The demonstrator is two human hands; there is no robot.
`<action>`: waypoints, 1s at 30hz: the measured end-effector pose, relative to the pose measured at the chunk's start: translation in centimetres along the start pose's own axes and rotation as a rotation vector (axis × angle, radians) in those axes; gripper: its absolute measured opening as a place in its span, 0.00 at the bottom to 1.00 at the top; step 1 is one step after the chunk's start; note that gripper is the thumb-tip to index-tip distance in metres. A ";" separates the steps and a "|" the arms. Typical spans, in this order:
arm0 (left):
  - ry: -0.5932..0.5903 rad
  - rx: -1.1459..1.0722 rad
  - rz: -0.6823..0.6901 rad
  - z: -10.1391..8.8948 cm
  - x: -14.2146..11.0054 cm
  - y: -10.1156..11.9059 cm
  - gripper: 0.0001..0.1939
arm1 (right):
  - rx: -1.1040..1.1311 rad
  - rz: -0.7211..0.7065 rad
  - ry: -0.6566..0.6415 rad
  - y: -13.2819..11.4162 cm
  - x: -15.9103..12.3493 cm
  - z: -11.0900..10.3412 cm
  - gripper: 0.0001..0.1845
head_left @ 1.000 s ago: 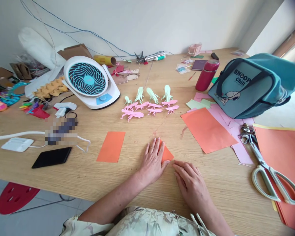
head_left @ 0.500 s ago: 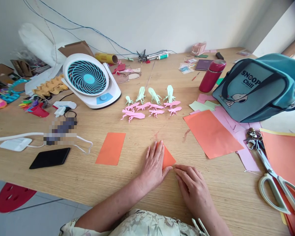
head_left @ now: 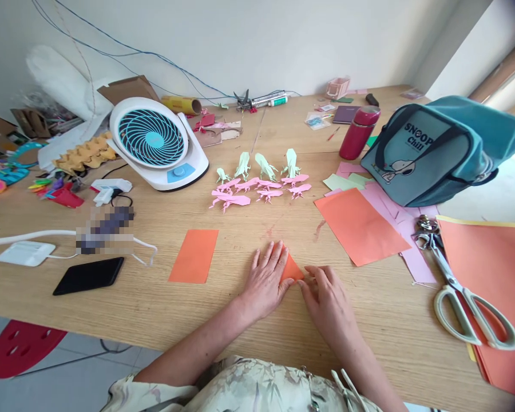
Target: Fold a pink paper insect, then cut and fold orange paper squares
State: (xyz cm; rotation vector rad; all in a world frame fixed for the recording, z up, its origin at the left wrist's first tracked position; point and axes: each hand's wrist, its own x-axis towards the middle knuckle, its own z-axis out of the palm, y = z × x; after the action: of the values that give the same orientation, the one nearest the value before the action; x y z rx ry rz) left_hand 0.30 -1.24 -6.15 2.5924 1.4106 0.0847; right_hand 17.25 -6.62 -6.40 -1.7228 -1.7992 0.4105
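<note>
My left hand lies flat, fingers stretched out, over a piece of orange paper folded to a point. Its palm and fingers hide the paper's left part. At the paper's right corner is my right hand, its thumb tip by the corner and its curled index finger a little apart from the thumb. Left of both hands lies a separate orange paper rectangle. Beyond them stand folded pink paper insects and several pale green ones.
Right of my hands lie a larger orange sheet, scissors and a stack of orange paper. A teal bag and a red bottle stand behind. A fan and a black phone are on the left.
My right hand's fingers have lifted and spread slightly from the thumb at the paper's corner. My left hand stays flat on the paper. The whole view has shifted a little.
</note>
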 end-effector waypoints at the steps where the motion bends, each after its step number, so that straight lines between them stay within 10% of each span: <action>1: 0.007 -0.015 -0.001 0.1 0.0 -0.1 0.33 | -0.049 0.007 0.011 -0.2 0.2 0.2 0.11; 17: 0.124 -0.236 -0.285 -2.4 4.2 -2.7 0.32 | -0.235 0.047 0.019 -0.6 0.9 1.3 0.06; 30: 0.050 -0.393 -0.356 -4.0 5.5 -0.7 0.31 | -0.144 0.057 -0.008 -0.4 0.9 1.0 0.09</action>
State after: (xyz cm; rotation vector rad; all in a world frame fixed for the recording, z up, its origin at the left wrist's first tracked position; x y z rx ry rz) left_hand 2.12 4.27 -2.59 2.0116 1.6560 0.3398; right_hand 16.34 -5.55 -6.77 -1.8768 -1.8274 0.3178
